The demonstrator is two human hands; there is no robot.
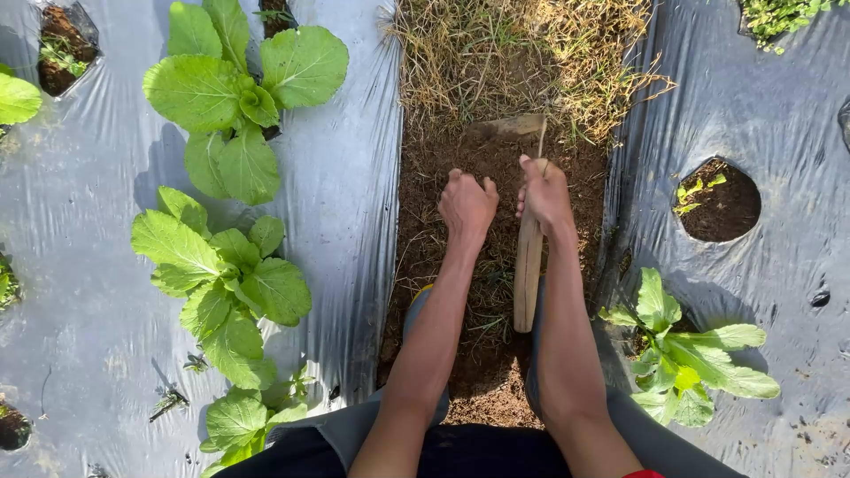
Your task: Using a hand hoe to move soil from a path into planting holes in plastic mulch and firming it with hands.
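Where we are: We look down at a strip of brown dirt (460, 265) that runs between two beds covered with shiny grey plastic sheet (354, 221).

Left hand: We see the left hand (467, 205) pressed down on the dirt. Its fingers are curled in tight, like a fist. We cannot tell if it grips anything in there.

Right hand: We see the right hand (544, 193) wrapped around the wooden handle (529, 274) of a small hoe. The fingers are closed on the top part of the handle.

The hoe: The handle is pale wood and points back toward the knees. The flat blade (512, 127) sits in the dirt just past the hands, right at the edge of the dry grass (522, 53).

The two hands: They are side by side, close but not touching.

Plants on the left: We see big green leafy plants (232, 97) growing up through holes in the plastic, one after another in a row.

Plants on the right: One leafy plant (682, 354) grows near the right arm. Farther up is a round hole (719, 202) with dirt and a tiny green sprout in it.

Legs: We see grey trousers (354, 429) at the bottom, with the knees apart on both sides of the dirt strip.
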